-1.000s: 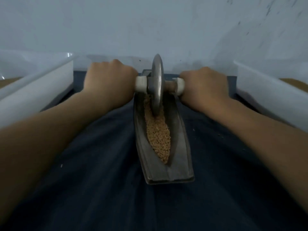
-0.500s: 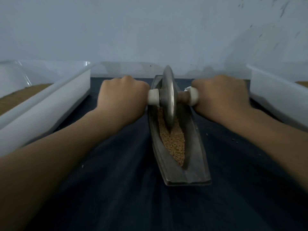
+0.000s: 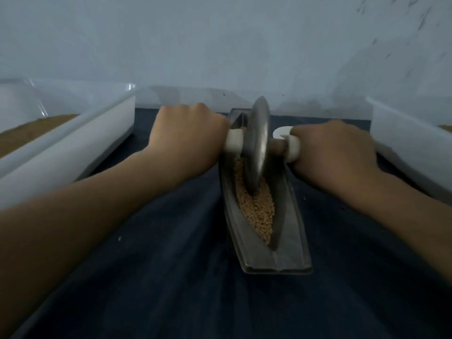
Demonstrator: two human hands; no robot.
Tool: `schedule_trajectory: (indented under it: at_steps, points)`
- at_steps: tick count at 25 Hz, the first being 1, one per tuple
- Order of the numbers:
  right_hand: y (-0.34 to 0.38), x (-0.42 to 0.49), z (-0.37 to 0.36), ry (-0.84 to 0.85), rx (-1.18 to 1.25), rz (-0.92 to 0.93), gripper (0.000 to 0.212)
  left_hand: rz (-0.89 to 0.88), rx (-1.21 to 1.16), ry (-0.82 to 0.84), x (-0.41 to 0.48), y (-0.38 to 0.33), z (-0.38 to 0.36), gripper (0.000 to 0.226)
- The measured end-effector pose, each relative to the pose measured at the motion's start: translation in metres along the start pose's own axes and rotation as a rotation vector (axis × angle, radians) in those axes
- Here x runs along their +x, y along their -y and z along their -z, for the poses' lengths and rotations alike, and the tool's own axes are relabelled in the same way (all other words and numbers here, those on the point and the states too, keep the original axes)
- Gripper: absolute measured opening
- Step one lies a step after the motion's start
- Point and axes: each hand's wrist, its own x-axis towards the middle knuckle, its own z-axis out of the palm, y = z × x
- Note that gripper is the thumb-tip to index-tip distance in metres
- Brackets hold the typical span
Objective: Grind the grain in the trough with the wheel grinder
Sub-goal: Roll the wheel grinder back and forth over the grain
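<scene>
Between the hands, left [image 3: 188, 138] and right [image 3: 332, 152] gripping its handles, the wheel grinder [image 3: 256, 145] stands in the grain-filled trough [image 3: 288, 216].

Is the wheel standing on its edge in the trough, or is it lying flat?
On its edge: the wheel stands upright in the trough, with its lower rim sunk in the grain.

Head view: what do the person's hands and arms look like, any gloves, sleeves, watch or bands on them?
The left hand and right hand wear no gloves. The left forearm and right forearm show no sleeve, watch or band up to the frame edges. No markings show in the dim light. The fingers are mostly out of sight, so rings cannot be ruled out.
</scene>
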Motion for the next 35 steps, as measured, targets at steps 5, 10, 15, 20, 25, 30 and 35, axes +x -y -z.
schedule_trajectory:
  at_steps: [5,10,15,20,25,30,35]
  points:
    - [0.009,0.041,0.01,0.121,-0.01,0.062,0.012,0.086,-0.136,0.181,0.025,0.007,-0.015,0.014]
    - [-0.011,-0.016,0.01,-0.098,-0.036,0.188,0.015,-0.068,-0.108,-0.036,-0.026,0.023,-0.003,0.013]
    - [0.01,0.04,-0.005,0.114,0.085,-0.077,0.015,0.137,-0.048,0.129,0.028,0.004,-0.003,0.012]
    - [-0.01,-0.008,0.0,-0.037,0.127,0.152,0.02,-0.033,-0.061,0.025,-0.007,0.014,0.009,0.007]
    - [-0.011,-0.009,-0.001,-0.102,0.023,0.116,0.023,0.009,-0.049,-0.002,-0.019,0.013,0.007,0.024]
    - [0.008,0.04,0.0,0.176,0.088,-0.068,0.013,0.132,-0.088,0.185,0.034,0.009,-0.003,0.015]
    - [-0.008,-0.028,0.02,-0.16,-0.051,0.153,0.038,-0.065,-0.134,-0.058,-0.032,0.02,0.002,0.016]
